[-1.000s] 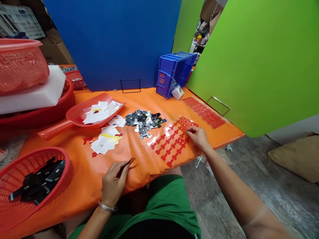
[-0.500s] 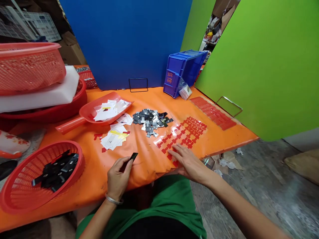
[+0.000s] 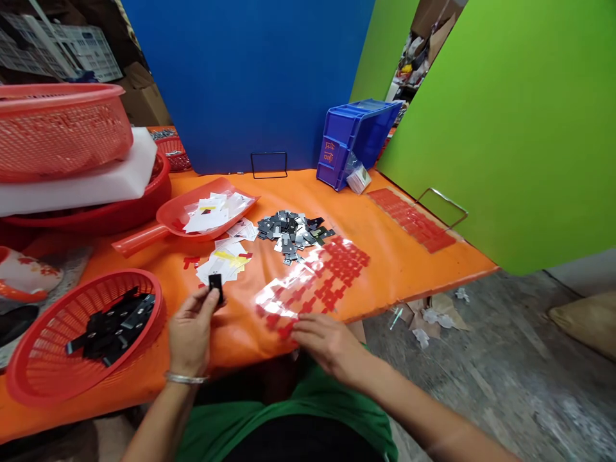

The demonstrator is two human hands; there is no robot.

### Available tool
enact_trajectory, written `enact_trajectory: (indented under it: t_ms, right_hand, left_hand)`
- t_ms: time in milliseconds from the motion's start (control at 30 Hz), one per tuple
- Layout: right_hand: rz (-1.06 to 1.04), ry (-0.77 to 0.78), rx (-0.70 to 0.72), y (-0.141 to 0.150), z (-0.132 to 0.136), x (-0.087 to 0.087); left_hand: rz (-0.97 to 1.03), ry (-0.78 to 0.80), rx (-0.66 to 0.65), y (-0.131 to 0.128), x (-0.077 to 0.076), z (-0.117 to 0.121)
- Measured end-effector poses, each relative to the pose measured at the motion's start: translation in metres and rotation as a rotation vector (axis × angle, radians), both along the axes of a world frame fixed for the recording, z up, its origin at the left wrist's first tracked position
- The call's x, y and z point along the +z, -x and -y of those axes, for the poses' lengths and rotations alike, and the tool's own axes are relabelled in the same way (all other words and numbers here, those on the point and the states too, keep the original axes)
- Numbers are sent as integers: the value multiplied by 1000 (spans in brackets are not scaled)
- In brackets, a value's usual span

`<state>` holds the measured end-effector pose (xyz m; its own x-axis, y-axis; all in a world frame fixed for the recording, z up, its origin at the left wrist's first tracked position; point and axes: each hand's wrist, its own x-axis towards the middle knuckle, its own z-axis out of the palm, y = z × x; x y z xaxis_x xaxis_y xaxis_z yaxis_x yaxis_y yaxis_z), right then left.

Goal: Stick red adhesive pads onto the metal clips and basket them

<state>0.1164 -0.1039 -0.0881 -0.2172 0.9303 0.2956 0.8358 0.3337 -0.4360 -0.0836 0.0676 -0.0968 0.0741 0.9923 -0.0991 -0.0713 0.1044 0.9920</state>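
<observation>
My left hand [image 3: 193, 324] pinches a small flat black plate [image 3: 216, 289] between thumb and fingers, above the front of the table. At the near right corner of a clear sheet of red stickers [image 3: 332, 276], my right hand [image 3: 327, 343] has its fingers closed on the edge, the thumb hidden beneath. Glare covers the sheet's left part. Behind the sheet lies a pile of small grey and black metal plates [image 3: 289, 232]. To my left, a red plastic basket [image 3: 33, 340] contains black plates [image 3: 113, 327].
A red scoop [image 3: 168, 215] bears white paper scraps, with more scraps [image 3: 224, 262] before it. Another red sticker sheet [image 3: 409, 218] lies right, near a wire stand [image 3: 447, 208]. A blue bin [image 3: 356, 138] stands at the back. Stacked baskets [image 3: 62, 135] fill the left.
My right hand and the sticker sheet have moved left and towards me. My left hand has moved left, turning the black plate more upright.
</observation>
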Motion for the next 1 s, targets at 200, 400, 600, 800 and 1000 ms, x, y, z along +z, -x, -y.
enact_trajectory:
  t_ms: [200, 400, 600, 800, 1000]
  right_hand:
    - [-128, 96, 93, 25, -2, 14]
    - [-305, -2, -668, -52, -37, -15]
    - [-178, 123, -922, -88, -60, -28]
    - [-94, 316, -990, -77, -71, -10]
    - [15, 275, -1009, -72, -72, -16]
  left_hand:
    - [102, 68, -114, -2, 25, -7]
    - [48, 265, -405, -32, 13, 17]
    - [81, 320, -544, -71, 16, 22]
    - [87, 350, -617, -119, 9, 11]
    - [86, 390, -594, -168, 0, 2]
